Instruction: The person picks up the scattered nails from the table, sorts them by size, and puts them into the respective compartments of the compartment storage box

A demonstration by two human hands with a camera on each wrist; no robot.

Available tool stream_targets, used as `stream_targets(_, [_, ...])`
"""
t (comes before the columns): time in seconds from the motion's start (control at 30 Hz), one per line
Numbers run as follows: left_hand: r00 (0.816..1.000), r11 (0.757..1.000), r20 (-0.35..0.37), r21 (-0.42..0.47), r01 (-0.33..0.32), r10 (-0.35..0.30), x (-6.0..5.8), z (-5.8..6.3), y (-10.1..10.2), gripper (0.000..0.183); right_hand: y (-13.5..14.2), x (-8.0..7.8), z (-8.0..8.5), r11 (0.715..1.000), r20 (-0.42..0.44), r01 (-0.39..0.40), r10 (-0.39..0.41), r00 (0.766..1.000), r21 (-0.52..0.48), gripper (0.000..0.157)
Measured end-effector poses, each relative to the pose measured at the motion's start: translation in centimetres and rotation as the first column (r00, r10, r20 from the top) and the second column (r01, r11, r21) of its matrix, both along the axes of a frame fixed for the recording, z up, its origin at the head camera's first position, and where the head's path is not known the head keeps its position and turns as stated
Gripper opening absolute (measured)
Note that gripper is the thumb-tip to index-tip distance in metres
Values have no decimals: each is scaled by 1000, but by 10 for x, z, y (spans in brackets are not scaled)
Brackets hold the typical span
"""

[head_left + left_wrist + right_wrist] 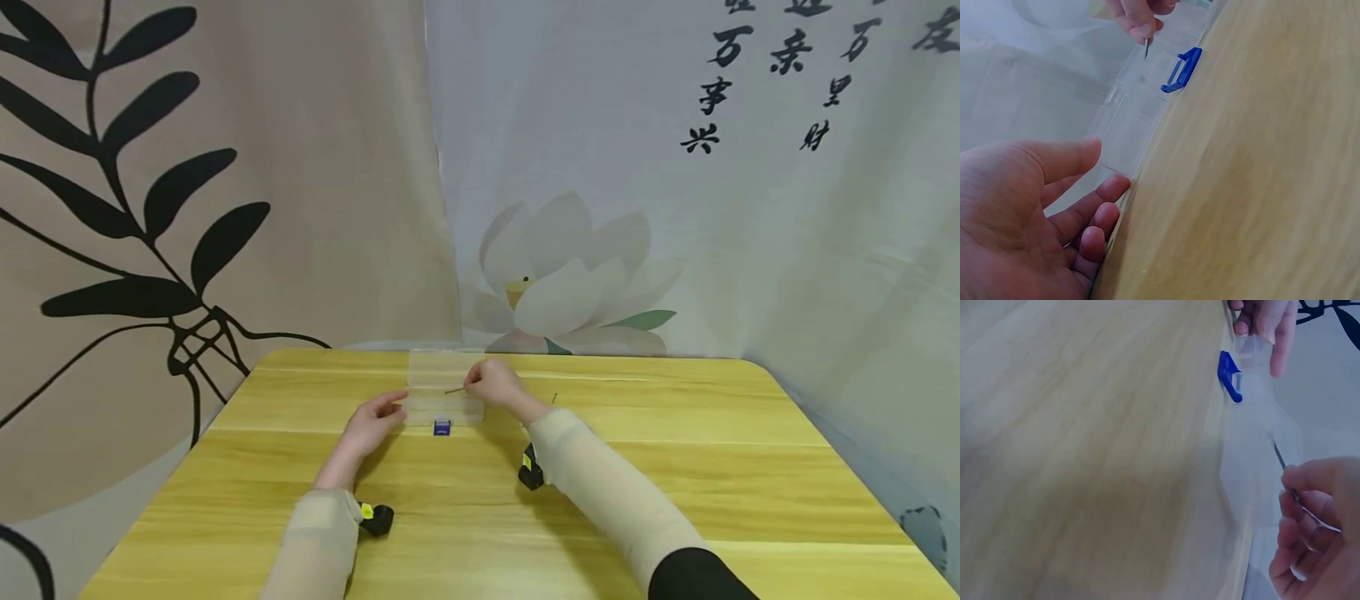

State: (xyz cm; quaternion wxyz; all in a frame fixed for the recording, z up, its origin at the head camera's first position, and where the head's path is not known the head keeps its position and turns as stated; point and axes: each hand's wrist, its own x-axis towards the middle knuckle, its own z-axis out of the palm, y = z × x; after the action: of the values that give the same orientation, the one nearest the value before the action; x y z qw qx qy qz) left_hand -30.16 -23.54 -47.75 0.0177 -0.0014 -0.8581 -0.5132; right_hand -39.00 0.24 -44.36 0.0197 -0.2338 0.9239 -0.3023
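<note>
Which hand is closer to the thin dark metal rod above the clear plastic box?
The right hand: it pinches the thin dark metal rod. The left hand is apart from the rod, at the left end of the clear plastic box.

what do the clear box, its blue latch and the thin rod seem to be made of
Clear box: probably smooth plastic, as it's see-through. Blue latch: likely plastic too, opaque and evenly coloured. Thin rod: perhaps metal, being slim, straight and dark grey; finish unclear.
</note>
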Motion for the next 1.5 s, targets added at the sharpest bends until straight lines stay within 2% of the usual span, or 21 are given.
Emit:
stream_targets(0.23, [1000, 1000, -9, -1, 10, -10, -5, -1, 8, 40, 7, 0, -2, 999, -13, -11, 12, 1000, 50, 9])
stream_targets(0.5, [1000, 1000, 0, 0, 16, -16, -7, -1, 10, 41, 22, -1, 5, 998, 0, -64, 64, 998, 20, 12])
stream_targets(0.73, [1000, 1000, 13, -7, 26, -26, -8, 3, 8, 42, 60, 3, 16, 994, -18, -107, 106, 994, -36, 18])
stream_targets(0.93, [999, 1000, 26, -17, 22, -21, -5, 4, 5, 43, 102, 13, 21, 992, 0, -114, 114, 994, -50, 18])
stream_targets(1.23, [999, 1000, 32, -13, 15, -15, -3, 1, 1, 44, 159, 29, 3, 995, 17, -100, 100, 995, -32, 13])
stream_targets(1.5, [1000, 1000, 26, -5, 18, -17, -2, 4, 4, 44, 192, 45, -8, 998, 73, -66, 67, 995, -20, 5])
